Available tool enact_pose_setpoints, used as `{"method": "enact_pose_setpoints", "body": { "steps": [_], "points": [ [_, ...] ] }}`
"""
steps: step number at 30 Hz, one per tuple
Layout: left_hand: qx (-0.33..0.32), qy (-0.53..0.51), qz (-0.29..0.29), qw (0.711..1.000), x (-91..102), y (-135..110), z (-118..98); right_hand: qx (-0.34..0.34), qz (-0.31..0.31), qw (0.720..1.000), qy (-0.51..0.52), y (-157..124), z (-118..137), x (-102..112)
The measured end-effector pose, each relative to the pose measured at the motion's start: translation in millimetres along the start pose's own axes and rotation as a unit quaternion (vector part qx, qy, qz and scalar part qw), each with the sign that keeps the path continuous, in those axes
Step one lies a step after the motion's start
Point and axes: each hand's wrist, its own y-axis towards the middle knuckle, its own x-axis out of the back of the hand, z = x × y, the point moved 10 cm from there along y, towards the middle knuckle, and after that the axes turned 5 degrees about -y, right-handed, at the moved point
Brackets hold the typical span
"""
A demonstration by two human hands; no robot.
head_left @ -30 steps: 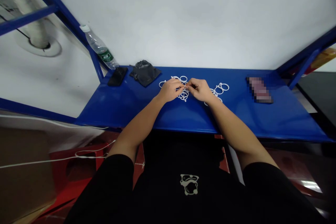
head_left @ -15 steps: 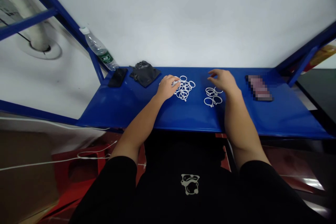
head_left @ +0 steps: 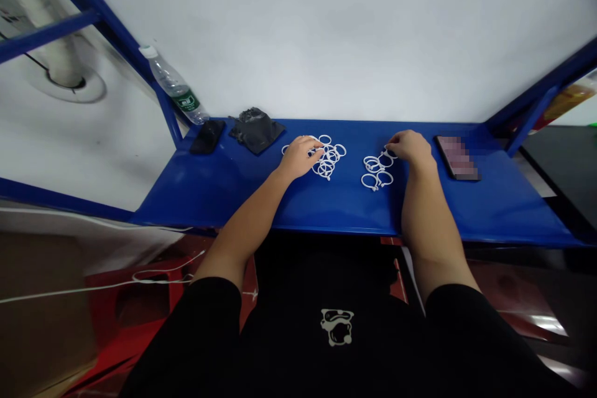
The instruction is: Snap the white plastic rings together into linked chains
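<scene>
On the blue metal shelf [head_left: 219,199], the left hand [head_left: 301,157] curls over a heap of white plastic rings [head_left: 330,158] and the right hand [head_left: 410,147] rests half-open at a smaller heap [head_left: 377,173]; whether either grips anything I can't tell, but these light, stiff rings look best pinched by the rim.

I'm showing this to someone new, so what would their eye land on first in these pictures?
The bright blue metal shelf stands out first, running across the middle of the view against a white wall. On it lie two clusters of white plastic rings: a larger tangle at the left hand, and a smaller group beside the right hand.
</scene>
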Motion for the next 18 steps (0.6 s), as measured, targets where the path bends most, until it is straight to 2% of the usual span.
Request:
{"method": "enact_pose_setpoints", "body": {
  "steps": [6, 11, 14, 16, 18],
  "points": [
    [-0.011, 0.000, 0.011, 1.000, -3.3, -1, -3, 0.013, -0.021, 1.000, -0.014, -8, 26, -2],
    [-0.018, 0.001, 0.021, 1.000, -5.7, -2, -2, 0.057, -0.052, 0.997, 0.006, -15, 48, -1],
    [-0.025, -0.001, 0.012, 1.000, -3.5, -2, -6, 0.149, -0.123, 0.979, 0.071, -30, 79, 14],
    [-0.034, -0.002, 0.003, 0.999, -1.6, -2, -10, 0.240, -0.161, 0.946, 0.145, -51, 107, 25],
    [-0.047, -0.003, -0.001, 0.999, -0.5, -2, -15, 0.319, -0.166, 0.908, 0.212, -75, 135, 31]
  ]
}}
